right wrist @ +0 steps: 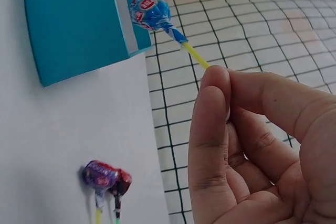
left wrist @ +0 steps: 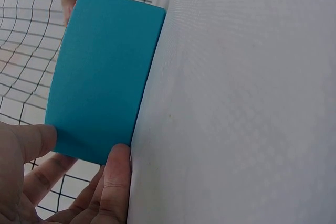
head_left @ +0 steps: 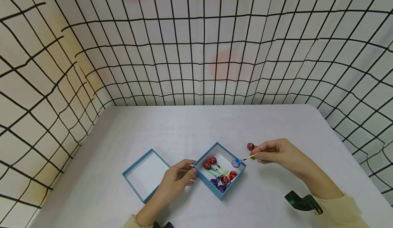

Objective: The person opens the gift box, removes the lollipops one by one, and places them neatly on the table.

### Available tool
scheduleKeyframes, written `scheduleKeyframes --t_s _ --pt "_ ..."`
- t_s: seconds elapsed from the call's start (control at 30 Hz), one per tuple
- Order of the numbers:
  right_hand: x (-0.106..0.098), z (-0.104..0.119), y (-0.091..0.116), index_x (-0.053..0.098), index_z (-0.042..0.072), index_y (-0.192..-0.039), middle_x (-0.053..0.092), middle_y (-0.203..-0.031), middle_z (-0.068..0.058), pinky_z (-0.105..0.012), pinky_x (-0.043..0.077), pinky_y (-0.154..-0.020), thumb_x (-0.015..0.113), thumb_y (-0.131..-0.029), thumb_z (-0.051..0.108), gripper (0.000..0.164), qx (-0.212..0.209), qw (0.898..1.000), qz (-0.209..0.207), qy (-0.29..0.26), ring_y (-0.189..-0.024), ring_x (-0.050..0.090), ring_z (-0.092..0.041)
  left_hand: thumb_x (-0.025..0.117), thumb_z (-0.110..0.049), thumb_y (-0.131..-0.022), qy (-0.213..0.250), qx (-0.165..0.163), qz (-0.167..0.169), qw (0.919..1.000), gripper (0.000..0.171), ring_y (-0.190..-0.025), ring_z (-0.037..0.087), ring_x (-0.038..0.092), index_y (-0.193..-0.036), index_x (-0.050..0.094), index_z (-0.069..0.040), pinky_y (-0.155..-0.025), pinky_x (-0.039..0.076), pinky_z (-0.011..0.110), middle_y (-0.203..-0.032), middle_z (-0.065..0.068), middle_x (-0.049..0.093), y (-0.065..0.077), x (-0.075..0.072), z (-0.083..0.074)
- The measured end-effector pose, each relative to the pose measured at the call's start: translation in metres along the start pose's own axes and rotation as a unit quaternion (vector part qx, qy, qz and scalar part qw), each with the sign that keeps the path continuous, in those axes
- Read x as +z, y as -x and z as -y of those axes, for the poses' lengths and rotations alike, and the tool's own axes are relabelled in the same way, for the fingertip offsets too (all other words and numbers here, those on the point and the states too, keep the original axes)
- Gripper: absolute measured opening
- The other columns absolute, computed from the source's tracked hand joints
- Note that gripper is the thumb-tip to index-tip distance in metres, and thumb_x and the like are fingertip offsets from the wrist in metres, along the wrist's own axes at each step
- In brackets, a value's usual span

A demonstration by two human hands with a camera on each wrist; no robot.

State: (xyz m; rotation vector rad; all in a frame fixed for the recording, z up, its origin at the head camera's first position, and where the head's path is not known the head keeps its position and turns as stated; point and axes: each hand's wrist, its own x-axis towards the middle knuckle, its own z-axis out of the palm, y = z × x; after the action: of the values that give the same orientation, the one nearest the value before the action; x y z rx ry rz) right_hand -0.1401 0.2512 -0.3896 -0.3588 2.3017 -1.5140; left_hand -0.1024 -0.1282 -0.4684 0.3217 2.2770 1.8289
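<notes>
In the head view, a blue box [head_left: 209, 185] stands with its open side up and several wrapped lollipops [head_left: 207, 165] inside, red and purple ones. At its left corner, my left hand [head_left: 174, 179] holds the box, thumb and fingers on its sides. My right hand [head_left: 276, 153] pinches the yellow stick of a blue-wrapped lollipop [head_left: 236, 163], whose head hangs over the box's right corner. The right wrist view shows thumb and finger on that stick. A purple lollipop [right wrist: 100, 176] and a dark red lollipop [right wrist: 122, 182] lie on the table near the right hand.
A blue-rimmed lid [head_left: 137, 161] lies inside up on the white table [head_left: 184, 125], left of the box and partly behind the left forearm. Beyond the table rises a pale wall with a black grid [head_left: 196, 54], which also runs along both sides.
</notes>
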Motion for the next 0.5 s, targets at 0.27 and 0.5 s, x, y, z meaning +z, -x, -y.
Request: scheduleKeyframes --t_s 0.27,0.5 --pt "-0.008 -0.026 0.016 0.069 -0.013 -0.125 0.081 -0.102 0.002 -0.024 0.066 -0.084 0.070 -0.105 0.013 0.033 0.008 0.999 -0.039 -0.017 -0.093 0.076 -0.011 0.065 -0.019 -0.109 -0.005 -0.002 0.002 1.0000 0.034 -0.099 0.027 0.079 -0.138 0.066 -0.001 -0.079 0.069 0.029 -0.119 0.021 0.071 -0.002 0.000 0.001" --pt "-0.017 -0.049 0.026 0.071 -0.010 -0.123 0.080 -0.106 0.003 -0.022 0.066 -0.085 0.065 -0.107 0.006 0.023 0.009 0.996 -0.041 -0.074 -0.096 0.077 -0.009 0.066 -0.018 -0.109 0.002 -0.004 0.003 1.0000 0.034 -0.099 0.027 0.078 -0.138 0.066 0.000 -0.079 0.069 0.030 -0.119 0.022 0.071 -0.002 0.000 0.000"
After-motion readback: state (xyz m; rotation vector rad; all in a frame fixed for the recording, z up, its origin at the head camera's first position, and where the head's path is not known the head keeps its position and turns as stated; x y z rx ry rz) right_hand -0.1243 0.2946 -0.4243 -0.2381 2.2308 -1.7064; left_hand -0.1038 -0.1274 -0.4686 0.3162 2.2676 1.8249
